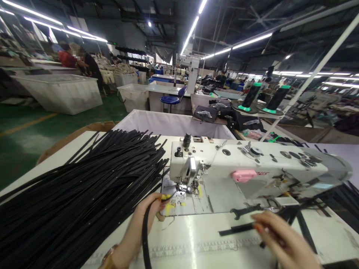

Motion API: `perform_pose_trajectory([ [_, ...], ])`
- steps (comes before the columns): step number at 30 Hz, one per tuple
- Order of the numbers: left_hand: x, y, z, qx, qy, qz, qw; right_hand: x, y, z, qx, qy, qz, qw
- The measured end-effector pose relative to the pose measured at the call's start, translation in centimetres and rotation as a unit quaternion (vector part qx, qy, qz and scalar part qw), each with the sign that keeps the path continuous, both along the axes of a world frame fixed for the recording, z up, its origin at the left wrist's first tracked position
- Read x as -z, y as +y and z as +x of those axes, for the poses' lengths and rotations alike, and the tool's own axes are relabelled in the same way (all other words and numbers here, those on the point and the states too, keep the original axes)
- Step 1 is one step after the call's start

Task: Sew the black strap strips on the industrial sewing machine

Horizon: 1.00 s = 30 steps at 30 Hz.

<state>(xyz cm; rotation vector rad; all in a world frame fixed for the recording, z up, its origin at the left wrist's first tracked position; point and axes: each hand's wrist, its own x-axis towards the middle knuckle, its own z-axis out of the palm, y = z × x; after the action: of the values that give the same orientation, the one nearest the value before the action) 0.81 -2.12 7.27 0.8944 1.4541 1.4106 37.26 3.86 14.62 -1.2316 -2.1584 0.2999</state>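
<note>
My left hand (146,215) is closed on a black strap (145,239), with yellow wrapping at a fingertip. It is just left of the presser foot (183,188) of a white sewing machine (213,160), and the strap hangs over the palm toward the table's front. On the right, my right hand (283,235) pinches another black strap (238,228), whose end points left across the table. An open-end wrench (244,211) lies just beyond those fingers. More black straps (304,228) lie behind the right hand.
A large pile of black straps (98,186) covers the table's left side. Behind the machine stands a white-lined bin (168,121). Two black thread cones (251,98) stand at the back right. A ruler strip (196,248) runs along the front. Co-workers are far off.
</note>
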Motion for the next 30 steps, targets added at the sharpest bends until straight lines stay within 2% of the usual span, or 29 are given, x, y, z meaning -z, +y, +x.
perform_pose_trajectory([
  [1, -0.1, 0.0, 0.0, -0.011, -0.043, 0.002, 0.999, 1.4, -1.7, -1.9, -0.066, -0.026, -0.065, 0.995],
  [3, -0.2, -0.1, 0.0, -0.041, -0.108, 0.006, 0.993, 3.2, -4.1, -5.7, -0.115, -0.038, -0.163, 0.979],
  [5, -0.3, -0.3, -0.2, -0.067, -0.133, 0.006, 0.989, 4.0, -4.8, -9.0, -0.102, -0.048, -0.217, 0.97],
  [9, 0.2, -0.4, -1.1, -0.071, -0.118, 0.009, 0.99, 4.0, -3.3, -13.1, -0.055, -0.046, -0.252, 0.965],
  [14, 1.1, -0.1, -1.9, -0.09, -0.141, 0.016, 0.986, 4.6, -2.1, -15.7, -0.075, 0.004, -0.248, 0.966],
  [17, 1.2, 0.0, -1.9, -0.088, -0.179, 0.01, 0.98, 5.4, -1.8, -17.1, -0.081, 0.095, -0.272, 0.954],
  [19, 1.2, 0.0, -1.7, -0.076, -0.204, 0.005, 0.976, 5.8, -1.6, -18.3, -0.088, 0.192, -0.322, 0.923],
  [20, 1.1, 0.0, -1.5, -0.064, -0.216, 0.004, 0.974, 6.0, -1.5, -18.9, -0.09, 0.241, -0.36, 0.897],
  [24, 0.6, -0.1, -0.9, 0.01, -0.249, -0.007, 0.968, 6.5, -1.1, -21.1, -0.101, 0.4, -0.533, 0.739],
  [26, 0.3, -0.2, -0.9, 0.046, -0.213, -0.024, 0.976, 6.5, -0.8, -21.4, -0.104, 0.452, -0.563, 0.684],
  [28, 0.1, -0.2, -1.4, 0.077, -0.137, -0.044, 0.987, 6.3, -0.4, -21.1, -0.103, 0.471, -0.562, 0.672],
  [30, 0.0, -0.2, -2.0, 0.088, -0.08, -0.058, 0.991, 6.0, -0.1, -20.5, -0.107, 0.447, -0.563, 0.687],
])
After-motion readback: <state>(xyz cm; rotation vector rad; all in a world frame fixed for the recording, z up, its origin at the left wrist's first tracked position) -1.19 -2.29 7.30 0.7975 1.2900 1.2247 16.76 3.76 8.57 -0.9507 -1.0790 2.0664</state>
